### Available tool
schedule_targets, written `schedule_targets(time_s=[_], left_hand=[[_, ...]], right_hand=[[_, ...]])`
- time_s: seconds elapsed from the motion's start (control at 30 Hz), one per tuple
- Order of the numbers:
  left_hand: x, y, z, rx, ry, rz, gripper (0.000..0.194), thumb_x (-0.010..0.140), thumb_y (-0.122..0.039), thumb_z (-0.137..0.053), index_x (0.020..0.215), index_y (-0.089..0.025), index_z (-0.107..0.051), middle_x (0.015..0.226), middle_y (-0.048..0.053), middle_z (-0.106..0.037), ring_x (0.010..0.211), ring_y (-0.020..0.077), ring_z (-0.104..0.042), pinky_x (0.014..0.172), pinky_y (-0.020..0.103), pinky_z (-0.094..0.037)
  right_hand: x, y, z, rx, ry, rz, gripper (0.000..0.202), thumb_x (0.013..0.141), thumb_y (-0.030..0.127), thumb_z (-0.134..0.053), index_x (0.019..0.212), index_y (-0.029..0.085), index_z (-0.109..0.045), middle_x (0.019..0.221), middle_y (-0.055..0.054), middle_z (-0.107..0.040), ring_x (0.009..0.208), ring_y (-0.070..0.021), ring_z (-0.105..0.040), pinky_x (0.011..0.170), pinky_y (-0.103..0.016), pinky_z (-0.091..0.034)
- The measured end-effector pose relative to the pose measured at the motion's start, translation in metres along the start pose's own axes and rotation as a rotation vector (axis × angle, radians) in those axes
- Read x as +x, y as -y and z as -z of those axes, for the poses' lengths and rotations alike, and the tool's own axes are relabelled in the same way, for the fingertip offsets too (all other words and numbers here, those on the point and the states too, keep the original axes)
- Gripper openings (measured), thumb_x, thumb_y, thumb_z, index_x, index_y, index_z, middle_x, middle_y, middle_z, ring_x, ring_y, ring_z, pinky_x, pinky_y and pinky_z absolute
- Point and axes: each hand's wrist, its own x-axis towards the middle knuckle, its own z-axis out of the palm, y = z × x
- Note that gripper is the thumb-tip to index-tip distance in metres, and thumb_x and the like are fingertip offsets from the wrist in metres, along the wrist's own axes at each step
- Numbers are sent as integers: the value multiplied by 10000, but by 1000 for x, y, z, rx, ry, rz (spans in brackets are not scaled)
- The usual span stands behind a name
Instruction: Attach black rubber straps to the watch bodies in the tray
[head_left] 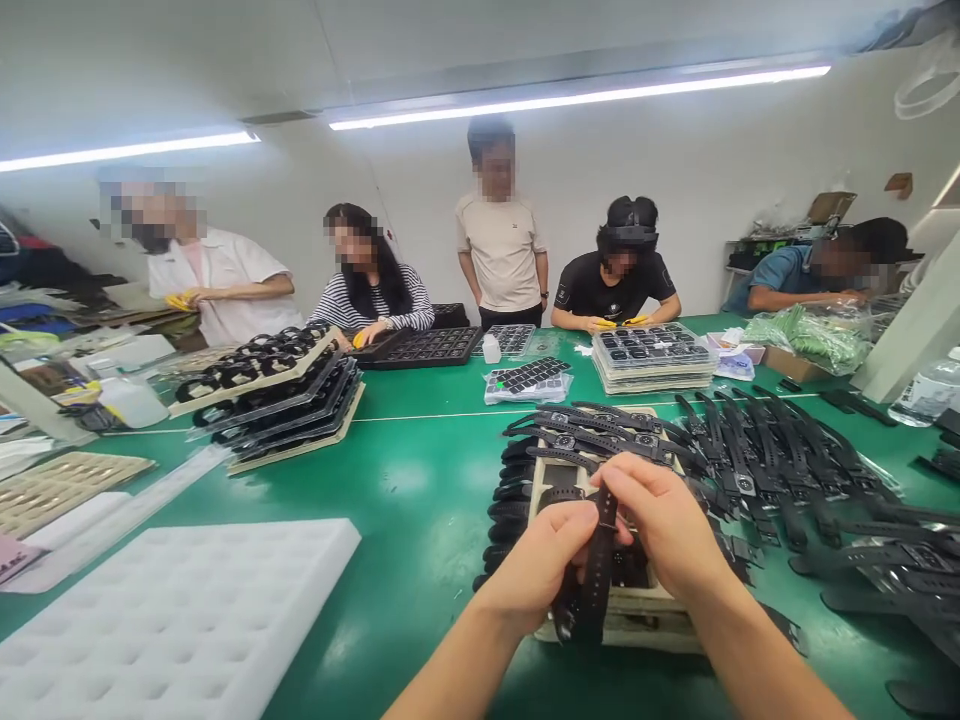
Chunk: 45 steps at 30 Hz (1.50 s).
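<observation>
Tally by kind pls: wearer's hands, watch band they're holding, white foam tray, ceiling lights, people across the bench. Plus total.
Hands, left hand and right hand: 2
Held watch band: 1
Foam tray: 1
Ceiling lights: 2
People across the bench: 5
Total: 11

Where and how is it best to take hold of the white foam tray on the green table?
I would grip the white foam tray by its right side wall, thumb on top, coming from the right: it lies flat, and that thick wall shows with nothing against it. The left hand is nearer, but it holds a black watch strap.
</observation>
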Motion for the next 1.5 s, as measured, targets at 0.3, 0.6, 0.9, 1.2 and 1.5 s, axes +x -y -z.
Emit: schedule_targets(time_s=[0.3, 0.6, 0.9, 1.2, 1.5], left_hand=[[6, 19, 4, -141, 196, 48, 483, 946, -578, -567, 949, -104, -659, 584, 45, -656, 434, 147, -626, 434, 245, -551], [6, 21, 6, -157, 230, 37, 465, 961, -537, -576, 964, -83, -675, 626, 59, -668, 381, 88, -528, 384, 199, -490], [7, 21, 6, -178, 251, 29, 473, 946, -543, -609, 944, -78, -694, 631, 69, -684, 360, 87, -542, 370, 183, -472], [9, 20, 10, -111, 275, 44, 502, 890, -584, -673, 952, -86, -697, 657, 71, -696, 395, 109, -582, 402, 203, -482], [7, 14, 1, 19, 147, -3, 587, 831, -653, -702, 958, -82, -755, 661, 41, -639, 428, 90, -552, 424, 199, -464]], right_hand=[[2, 1, -5, 152, -244, 4, 422, 817, 597, -773, 859, 189, -676, 720, 21, -634, 461, -64, -456, 393, -168, -385], [4, 0, -3, 169, -249, -17, 450, 822, 619, -769, 885, 188, -654, 697, 28, -648, 474, -58, -493, 428, -148, -401], [4, 2, -6, 210, -244, -65, 471, 766, 620, -802, 878, 188, -648, 666, 36, -635, 433, -57, -443, 346, -153, -329], [5, -1, -6, 215, -229, -72, 466, 774, 614, -800, 904, 190, -658, 679, 40, -622, 435, -59, -437, 349, -157, -337], [5, -1, -7, 212, -200, -76, 464, 809, 627, -766, 935, 202, -630, 709, 50, -619, 401, -41, -408, 318, -141, -320]])
